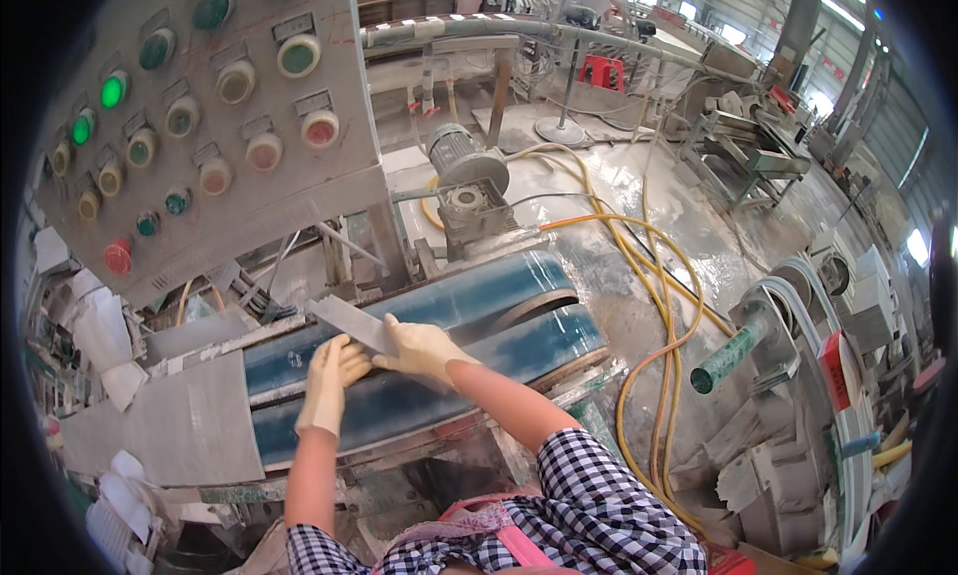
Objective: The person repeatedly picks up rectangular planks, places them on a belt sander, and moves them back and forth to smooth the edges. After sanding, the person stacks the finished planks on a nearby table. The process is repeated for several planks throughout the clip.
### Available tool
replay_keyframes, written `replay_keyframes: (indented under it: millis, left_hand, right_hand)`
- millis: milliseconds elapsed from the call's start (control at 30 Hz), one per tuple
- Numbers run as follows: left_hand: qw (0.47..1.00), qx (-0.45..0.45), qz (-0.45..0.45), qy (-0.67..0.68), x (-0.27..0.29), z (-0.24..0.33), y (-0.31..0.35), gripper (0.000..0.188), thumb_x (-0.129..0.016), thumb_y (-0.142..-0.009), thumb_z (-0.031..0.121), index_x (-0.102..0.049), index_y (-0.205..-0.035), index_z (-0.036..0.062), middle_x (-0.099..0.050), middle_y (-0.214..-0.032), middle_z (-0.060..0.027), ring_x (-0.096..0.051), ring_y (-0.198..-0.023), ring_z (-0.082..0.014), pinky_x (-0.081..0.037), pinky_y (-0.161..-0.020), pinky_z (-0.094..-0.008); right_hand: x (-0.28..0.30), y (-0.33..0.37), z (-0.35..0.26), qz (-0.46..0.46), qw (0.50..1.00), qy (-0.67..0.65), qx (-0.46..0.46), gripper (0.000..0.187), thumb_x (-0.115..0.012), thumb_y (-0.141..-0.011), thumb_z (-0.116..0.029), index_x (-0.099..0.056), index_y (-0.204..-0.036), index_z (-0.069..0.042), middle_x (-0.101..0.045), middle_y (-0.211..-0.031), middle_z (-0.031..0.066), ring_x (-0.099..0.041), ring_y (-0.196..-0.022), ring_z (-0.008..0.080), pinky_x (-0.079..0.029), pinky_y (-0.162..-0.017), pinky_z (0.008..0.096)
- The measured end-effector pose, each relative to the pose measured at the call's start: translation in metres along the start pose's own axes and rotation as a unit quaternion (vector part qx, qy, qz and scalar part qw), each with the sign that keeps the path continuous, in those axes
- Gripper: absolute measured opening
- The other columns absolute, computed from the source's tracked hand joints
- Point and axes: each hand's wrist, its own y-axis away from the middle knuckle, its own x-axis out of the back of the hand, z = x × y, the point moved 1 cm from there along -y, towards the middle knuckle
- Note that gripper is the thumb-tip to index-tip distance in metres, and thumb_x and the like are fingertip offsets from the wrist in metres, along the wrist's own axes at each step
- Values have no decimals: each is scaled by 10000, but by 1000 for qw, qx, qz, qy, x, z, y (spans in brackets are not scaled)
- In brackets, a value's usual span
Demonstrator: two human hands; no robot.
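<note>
While right hand [421, 351] clamps grey strip [351, 325] mid-frame over blue-green belts [389, 411], left hand [332, 373] curls beside it, grip unclear. Grey sheet [195, 415] already lies across belts, lower left; strip not yet set down.

Factory workshop, per ctrl panel [222, 126], blue conv belts [514, 347] & elec motor [455, 148].

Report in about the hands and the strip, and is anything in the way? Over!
Right hand gripping strip. Left hand beside it, contact unclear. Strip over blue belts. Possible obstacle: gray sheet across belts, left.
</note>
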Motion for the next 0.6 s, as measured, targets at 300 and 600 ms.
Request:
replay_keyframes:
  millis: [300, 600]
  left_hand:
    - [622, 88, 307, -715, 215, 10, -6, 694, -703, -850, 459, -513, -1415, 104, -489, -1477, -141, -461, -1349, -319, -395, -1083, -493]
    - [616, 246, 269, -698, 227, 43, 1, 1131, -818, -701, 555, -226, -1583, 168, -317, -1589, -133, -323, -1428, -420, -394, -1076, -579]
  right_hand:
    - [4, -2, -6, -3, 1000, 18, -8, 622, -637, -883, -415, -456, -1237, 63, -694, -993, 224, -679, -931, 399, -546, -788, 483]
    - [10, -4, -5, -22, 999, 21, -21, 616, -613, -903, -435, -450, -1268, 34, -683, -1018, 226, -663, -961, 398, -530, -814, 480]
